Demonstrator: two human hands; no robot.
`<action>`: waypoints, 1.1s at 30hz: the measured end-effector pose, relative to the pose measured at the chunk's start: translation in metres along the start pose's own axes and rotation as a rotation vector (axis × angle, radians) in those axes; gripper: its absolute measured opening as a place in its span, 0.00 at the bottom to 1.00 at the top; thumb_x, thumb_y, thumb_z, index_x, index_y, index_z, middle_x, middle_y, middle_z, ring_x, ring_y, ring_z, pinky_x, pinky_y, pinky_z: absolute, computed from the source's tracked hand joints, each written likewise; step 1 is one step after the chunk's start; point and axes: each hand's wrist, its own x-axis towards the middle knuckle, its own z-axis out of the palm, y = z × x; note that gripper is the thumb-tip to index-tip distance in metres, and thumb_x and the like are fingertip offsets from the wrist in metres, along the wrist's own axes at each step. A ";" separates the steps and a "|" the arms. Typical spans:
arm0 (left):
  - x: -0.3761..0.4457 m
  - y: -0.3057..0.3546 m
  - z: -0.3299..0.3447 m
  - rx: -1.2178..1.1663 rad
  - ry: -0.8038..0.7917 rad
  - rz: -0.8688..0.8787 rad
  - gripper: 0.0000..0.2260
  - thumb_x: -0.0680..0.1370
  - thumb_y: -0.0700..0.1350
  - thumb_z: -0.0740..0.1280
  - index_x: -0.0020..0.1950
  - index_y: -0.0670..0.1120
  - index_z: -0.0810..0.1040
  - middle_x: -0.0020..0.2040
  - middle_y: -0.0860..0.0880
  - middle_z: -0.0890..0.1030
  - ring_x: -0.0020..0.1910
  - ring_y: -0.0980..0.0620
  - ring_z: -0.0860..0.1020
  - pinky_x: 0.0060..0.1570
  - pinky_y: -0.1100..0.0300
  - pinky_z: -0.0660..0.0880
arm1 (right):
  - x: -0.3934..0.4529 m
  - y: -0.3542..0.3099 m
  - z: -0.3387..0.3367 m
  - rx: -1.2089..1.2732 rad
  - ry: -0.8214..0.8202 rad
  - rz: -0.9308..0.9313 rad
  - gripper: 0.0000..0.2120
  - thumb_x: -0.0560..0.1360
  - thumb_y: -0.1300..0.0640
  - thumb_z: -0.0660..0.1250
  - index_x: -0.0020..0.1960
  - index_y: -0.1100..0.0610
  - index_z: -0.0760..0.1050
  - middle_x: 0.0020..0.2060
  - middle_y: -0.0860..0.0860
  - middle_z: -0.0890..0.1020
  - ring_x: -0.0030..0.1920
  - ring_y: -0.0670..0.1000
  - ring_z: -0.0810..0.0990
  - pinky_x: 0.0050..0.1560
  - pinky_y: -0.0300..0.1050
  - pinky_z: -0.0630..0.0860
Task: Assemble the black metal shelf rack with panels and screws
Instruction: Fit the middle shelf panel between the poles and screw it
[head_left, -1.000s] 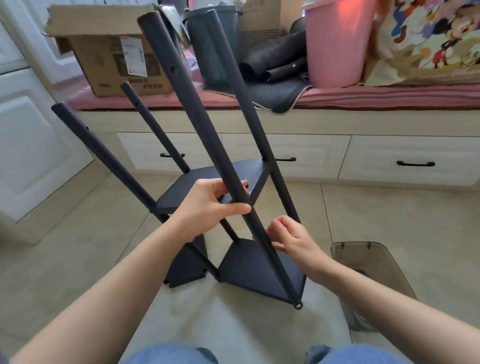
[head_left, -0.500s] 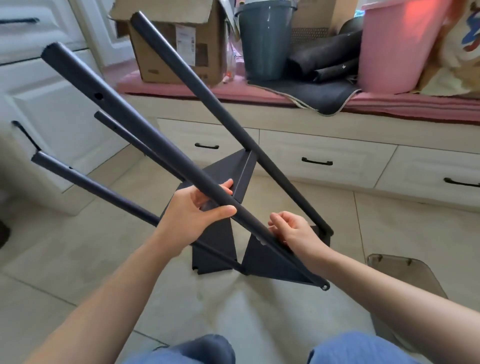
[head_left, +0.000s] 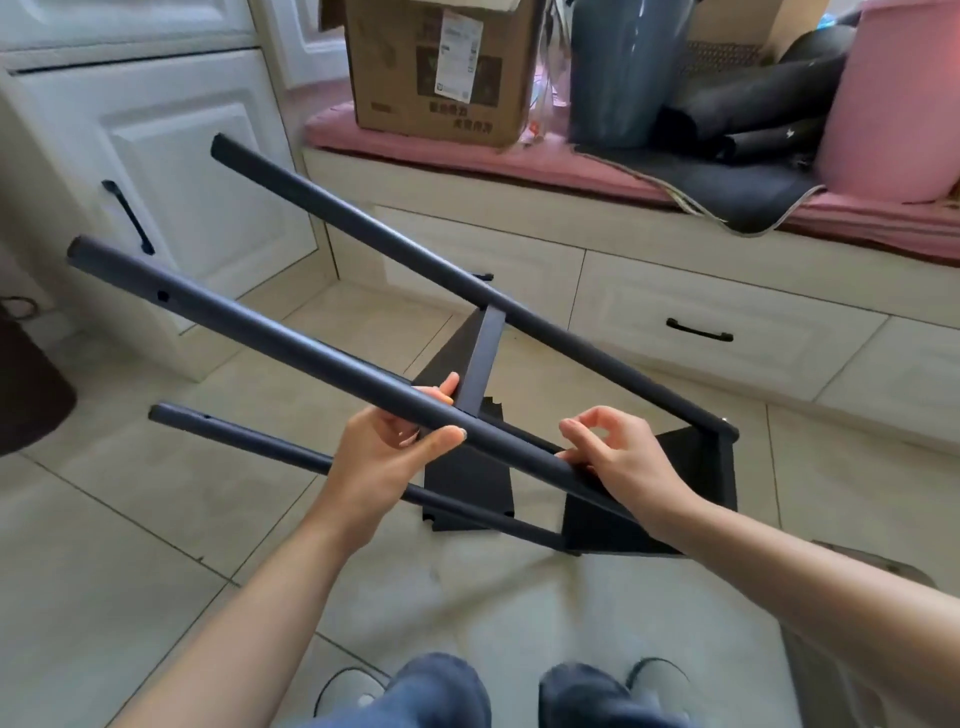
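Black metal rack (head_left: 519, 415): it is leaning over on the floor tiles, poles pointing to 10 o'clock, in the middle of the view.
Feel: it looks hard, stiff and smooth, maybe a bit heavy and wobbly.
Best hold: around a pole, near a panel.
Left hand (head_left: 387, 457): it is wrapping around the near pole (head_left: 291, 353).
Right hand (head_left: 618, 460): it is touching the same pole at 4 o'clock from the left hand; I cannot tell if it is gripping.
Change: the rack is tipping lower to the left than before.

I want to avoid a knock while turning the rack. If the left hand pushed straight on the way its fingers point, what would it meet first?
The left hand grips the near pole, fingers pointing up and right. First in line looks like the upright black panel just past the fingertips, though depth is unclear.
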 end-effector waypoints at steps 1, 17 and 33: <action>-0.001 -0.007 0.000 -0.016 0.026 -0.009 0.12 0.72 0.45 0.75 0.54 0.48 0.83 0.64 0.56 0.81 0.63 0.54 0.80 0.57 0.66 0.77 | 0.001 0.000 0.000 -0.017 0.006 -0.014 0.08 0.79 0.49 0.67 0.49 0.54 0.76 0.34 0.46 0.86 0.38 0.42 0.85 0.39 0.32 0.74; -0.016 -0.090 -0.017 -0.083 0.230 -0.134 0.22 0.67 0.61 0.79 0.54 0.50 0.84 0.57 0.48 0.84 0.62 0.48 0.81 0.66 0.52 0.75 | 0.021 0.013 0.021 -0.097 -0.126 0.024 0.08 0.78 0.49 0.67 0.49 0.54 0.75 0.34 0.50 0.86 0.38 0.41 0.85 0.38 0.31 0.76; -0.036 -0.124 -0.035 -0.237 0.302 -0.246 0.23 0.63 0.60 0.83 0.53 0.52 0.84 0.56 0.49 0.84 0.56 0.50 0.82 0.64 0.53 0.75 | 0.042 0.009 0.067 0.036 -0.363 0.324 0.06 0.75 0.58 0.73 0.44 0.61 0.81 0.35 0.51 0.87 0.33 0.43 0.83 0.36 0.34 0.77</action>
